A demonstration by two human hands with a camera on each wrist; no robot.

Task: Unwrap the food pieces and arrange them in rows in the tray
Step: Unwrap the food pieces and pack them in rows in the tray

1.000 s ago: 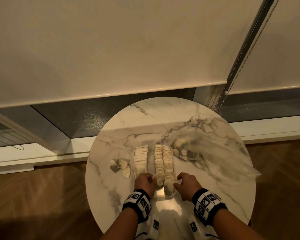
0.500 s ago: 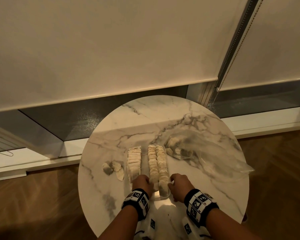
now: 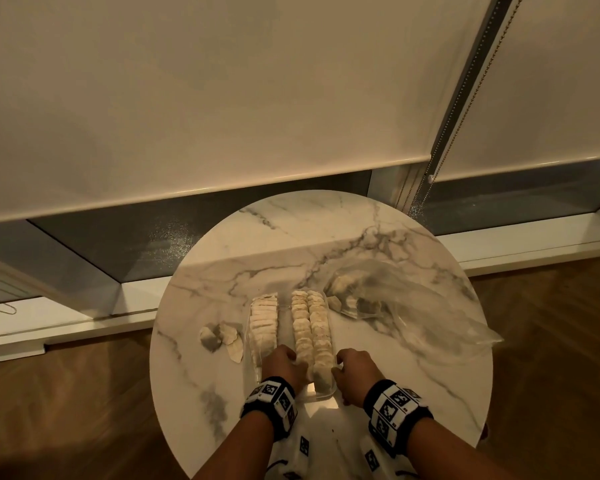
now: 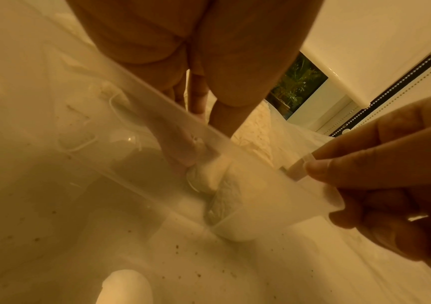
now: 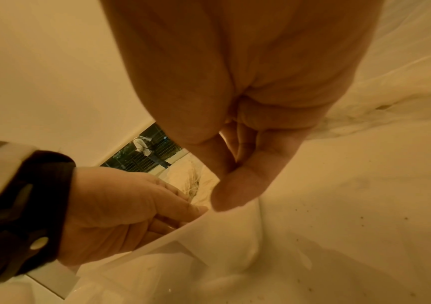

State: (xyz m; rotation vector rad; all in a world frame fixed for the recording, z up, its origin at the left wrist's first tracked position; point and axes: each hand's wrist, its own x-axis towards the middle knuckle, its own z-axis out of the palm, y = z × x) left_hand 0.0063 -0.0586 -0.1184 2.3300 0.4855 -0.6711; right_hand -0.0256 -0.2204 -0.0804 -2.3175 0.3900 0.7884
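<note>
On the round marble counter (image 3: 326, 237), going left to right, a few loose pale scraps (image 3: 220, 337), probably shed wrappers, lie at about nine o'clock of the clear plastic tray (image 3: 321, 393). The tray sits near the counter's six o'clock edge and holds three rows of food pieces (image 3: 303, 327): one row on its left side, a gap, then two rows touching each other.

The left hand (image 3: 284, 367) reaches into the tray's near end, its fingers dipping into the gap beside the middle row; whether this grip pinches a piece or only nudges it cannot be told. The right hand (image 3: 352, 372) grips the tray's right near corner, thumb and fingertip pinching the rim, as the left wrist view shows. At about two o'clock of the tray lies a clear plastic bag (image 3: 413, 317) with more pieces inside.

The likely risk: the thin tray could flex or tip under the pinch, so the upright rows topple into the gap. It also sits close to the counter's edge, and a pull toward the body could slide it off.
</note>
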